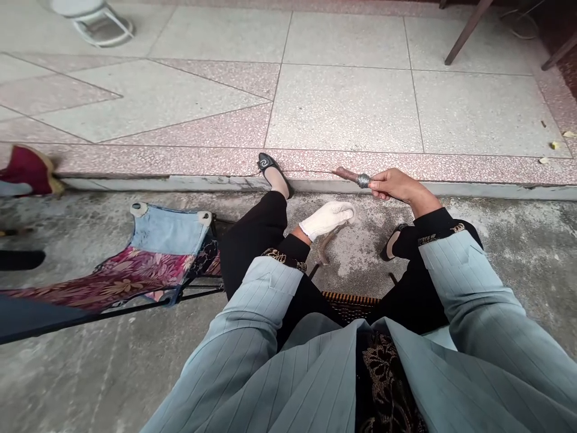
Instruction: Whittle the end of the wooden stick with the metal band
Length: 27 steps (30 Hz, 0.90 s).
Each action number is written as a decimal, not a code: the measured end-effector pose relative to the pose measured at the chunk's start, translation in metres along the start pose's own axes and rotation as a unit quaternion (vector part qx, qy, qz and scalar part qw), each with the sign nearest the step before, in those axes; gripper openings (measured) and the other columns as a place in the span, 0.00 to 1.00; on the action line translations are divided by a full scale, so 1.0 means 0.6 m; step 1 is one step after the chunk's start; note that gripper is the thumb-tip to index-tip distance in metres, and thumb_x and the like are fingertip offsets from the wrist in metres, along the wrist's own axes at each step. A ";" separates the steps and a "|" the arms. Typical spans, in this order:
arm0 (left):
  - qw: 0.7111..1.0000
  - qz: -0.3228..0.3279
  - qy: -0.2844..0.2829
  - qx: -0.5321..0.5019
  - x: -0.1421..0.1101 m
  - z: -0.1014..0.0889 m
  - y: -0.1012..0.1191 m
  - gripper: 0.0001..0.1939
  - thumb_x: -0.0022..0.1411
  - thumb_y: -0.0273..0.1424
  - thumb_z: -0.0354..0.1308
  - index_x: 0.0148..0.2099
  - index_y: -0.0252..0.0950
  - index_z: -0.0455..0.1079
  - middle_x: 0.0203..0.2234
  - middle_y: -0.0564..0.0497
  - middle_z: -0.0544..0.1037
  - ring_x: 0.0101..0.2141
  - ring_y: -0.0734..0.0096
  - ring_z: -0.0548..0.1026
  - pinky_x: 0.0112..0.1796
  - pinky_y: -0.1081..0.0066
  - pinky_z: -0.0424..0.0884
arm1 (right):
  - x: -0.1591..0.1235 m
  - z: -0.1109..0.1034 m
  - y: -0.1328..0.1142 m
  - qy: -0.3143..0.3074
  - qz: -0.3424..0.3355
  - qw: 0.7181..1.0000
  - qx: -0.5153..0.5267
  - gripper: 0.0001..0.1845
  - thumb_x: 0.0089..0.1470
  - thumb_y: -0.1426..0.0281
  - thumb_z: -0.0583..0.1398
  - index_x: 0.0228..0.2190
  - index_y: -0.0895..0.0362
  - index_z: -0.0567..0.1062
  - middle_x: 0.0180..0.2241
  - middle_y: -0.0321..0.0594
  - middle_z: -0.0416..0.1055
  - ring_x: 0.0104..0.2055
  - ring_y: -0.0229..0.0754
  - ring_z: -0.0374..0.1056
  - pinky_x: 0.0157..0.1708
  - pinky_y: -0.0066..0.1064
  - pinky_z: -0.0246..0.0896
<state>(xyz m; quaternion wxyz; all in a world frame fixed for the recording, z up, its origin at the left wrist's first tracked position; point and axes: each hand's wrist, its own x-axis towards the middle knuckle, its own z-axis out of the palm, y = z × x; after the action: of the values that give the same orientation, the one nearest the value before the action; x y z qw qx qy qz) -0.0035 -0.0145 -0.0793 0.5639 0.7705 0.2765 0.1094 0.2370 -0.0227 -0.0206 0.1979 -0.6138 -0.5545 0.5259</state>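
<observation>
Stick (pixel 345 174) with wire (pixel 363 180) in closed right-hand grip (pixel 393 184)

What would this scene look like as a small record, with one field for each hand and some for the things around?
Left hand: in a white glove; its grip is unclear
Right hand: bare, holding the wire-wrapped stick
Silver wire: wound on the stick beside the right hand
Near left hand: curved brown piece; cannot tell if held
Footwear: black shoe on the tiled step
Left side: folding chair with floral cloth
Upper left: white stool
</observation>
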 end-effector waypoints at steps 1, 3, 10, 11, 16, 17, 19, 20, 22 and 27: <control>0.999 0.003 0.008 0.039 0.000 0.001 -0.001 0.16 0.66 0.39 0.49 0.33 0.32 0.68 0.26 0.53 0.71 0.26 0.76 0.64 0.29 0.75 0.59 | 0.002 0.002 -0.001 0.014 0.018 0.998 -0.053 0.11 0.56 0.66 0.60 0.28 0.60 0.76 0.23 0.38 0.68 0.23 0.34 0.59 0.26 0.28 0.54; 0.994 0.008 0.011 0.112 0.001 0.003 -0.003 0.16 0.67 0.38 0.48 0.33 0.33 0.69 0.26 0.52 0.72 0.28 0.74 0.66 0.32 0.74 0.60 | 0.007 0.008 -0.003 0.031 0.050 0.980 -0.189 0.11 0.57 0.65 0.60 0.31 0.60 0.78 0.26 0.41 0.71 0.26 0.37 0.62 0.28 0.31 0.54; 0.985 0.014 -0.018 0.169 -0.010 -0.011 -0.007 0.17 0.67 0.39 0.48 0.37 0.33 0.73 0.27 0.52 0.74 0.28 0.72 0.69 0.32 0.73 0.61 | 0.007 0.024 0.007 -0.284 0.055 0.916 -0.279 0.13 0.55 0.65 0.63 0.30 0.64 0.80 0.23 0.42 0.71 0.24 0.36 0.61 0.28 0.31 0.53; 0.990 0.020 -0.026 0.141 -0.011 -0.014 -0.007 0.18 0.66 0.40 0.49 0.38 0.33 0.73 0.28 0.51 0.74 0.29 0.72 0.69 0.33 0.73 0.62 | 0.004 0.021 0.009 -0.344 0.036 0.910 -0.228 0.14 0.54 0.64 0.63 0.33 0.65 0.80 0.23 0.40 0.71 0.23 0.34 0.61 0.28 0.30 0.54; 0.995 0.022 -0.007 -0.099 -0.006 -0.007 -0.022 0.22 0.65 0.47 0.52 0.39 0.31 0.70 0.27 0.50 0.72 0.26 0.76 0.66 0.31 0.73 0.64 | -0.015 0.003 0.002 -0.294 -0.097 0.950 0.038 0.22 0.52 0.56 0.65 0.40 0.61 0.78 0.26 0.34 0.70 0.24 0.31 0.60 0.26 0.25 0.56; 0.991 0.014 0.000 -0.131 -0.004 -0.002 -0.024 0.21 0.65 0.47 0.51 0.38 0.31 0.70 0.26 0.51 0.71 0.24 0.77 0.65 0.29 0.74 0.63 | -0.016 0.001 0.000 -0.232 -0.120 0.959 0.107 0.21 0.51 0.55 0.65 0.37 0.61 0.77 0.26 0.34 0.70 0.24 0.31 0.59 0.26 0.25 0.56; 0.988 0.000 -0.017 -0.154 -0.002 0.008 -0.024 0.20 0.66 0.45 0.52 0.36 0.31 0.69 0.25 0.52 0.70 0.23 0.79 0.62 0.27 0.75 0.60 | -0.013 0.002 0.000 -0.101 -0.128 0.966 0.203 0.20 0.51 0.55 0.66 0.31 0.61 0.75 0.25 0.36 0.69 0.23 0.31 0.59 0.25 0.25 0.55; 0.988 -0.005 -0.038 -0.152 -0.001 0.011 -0.021 0.19 0.66 0.45 0.52 0.36 0.31 0.69 0.25 0.52 0.69 0.23 0.79 0.62 0.27 0.76 0.59 | -0.009 0.003 0.001 -0.041 -0.111 0.969 0.218 0.19 0.51 0.56 0.66 0.29 0.60 0.74 0.25 0.36 0.69 0.23 0.31 0.59 0.24 0.25 0.55; 0.987 -0.009 -0.072 -0.142 -0.003 0.016 -0.012 0.19 0.66 0.44 0.52 0.36 0.32 0.69 0.26 0.52 0.69 0.23 0.80 0.61 0.26 0.76 0.57 | 0.003 0.006 0.006 0.047 -0.049 0.984 0.167 0.16 0.53 0.59 0.65 0.28 0.60 0.73 0.24 0.37 0.68 0.22 0.32 0.59 0.24 0.26 0.54; 0.993 -0.006 -0.075 -0.089 -0.009 0.012 0.004 0.20 0.66 0.45 0.51 0.36 0.32 0.71 0.25 0.53 0.69 0.24 0.78 0.62 0.27 0.76 0.58 | 0.019 0.017 0.007 0.113 0.047 0.963 -0.242 0.12 0.56 0.62 0.62 0.32 0.59 0.78 0.28 0.44 0.72 0.30 0.41 0.65 0.29 0.32 0.54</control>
<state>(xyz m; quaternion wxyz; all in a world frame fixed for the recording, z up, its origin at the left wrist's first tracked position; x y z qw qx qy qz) -0.0036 -0.0236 -0.0786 0.6499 0.7216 0.2275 0.0718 0.2284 -0.0171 -0.0329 0.0797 -0.7241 -0.6097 0.3124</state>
